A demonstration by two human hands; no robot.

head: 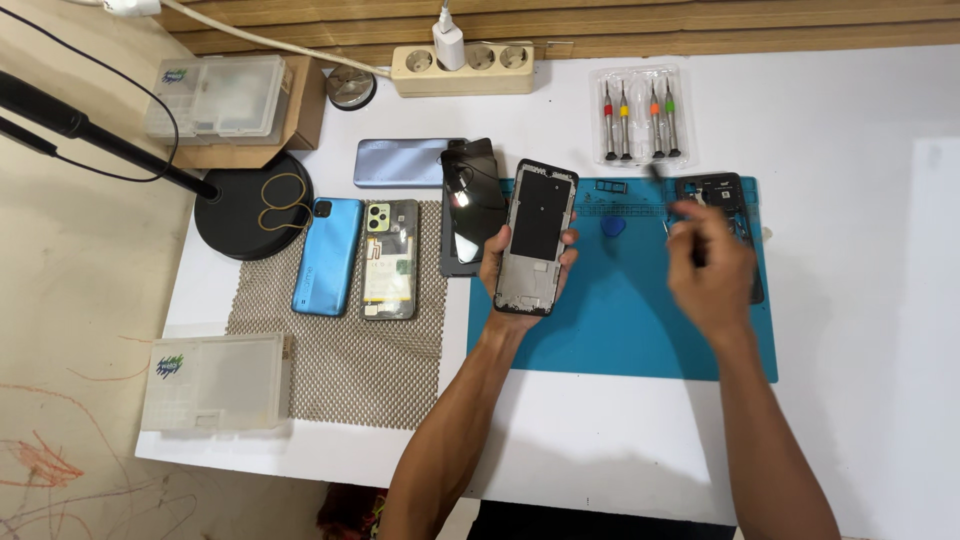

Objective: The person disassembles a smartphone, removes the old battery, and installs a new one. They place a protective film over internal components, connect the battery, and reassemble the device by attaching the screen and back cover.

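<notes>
Phone frame (536, 238), black, rectangular, held upright over the blue mat (620, 320) at its 10 o'clock corner; left hand (522, 262) grips it from behind, fingers wrapped round both edges. Right hand (708, 268), at 3 o'clock from the frame, blurred; closed on a thin tool, kind unclear. It partly hides a dark phone body (722, 200). Four screwdrivers (638, 118) in a clear case at 1 o'clock. Two phones (358, 257) on mesh pad (340, 370) at 9 o'clock.

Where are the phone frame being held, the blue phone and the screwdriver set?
phone frame (537, 238), head view, on its dark middle panel.
blue phone (328, 256), head view, middle of its back.
screwdriver set (639, 118), head view, on the clear case between the handles.
</notes>
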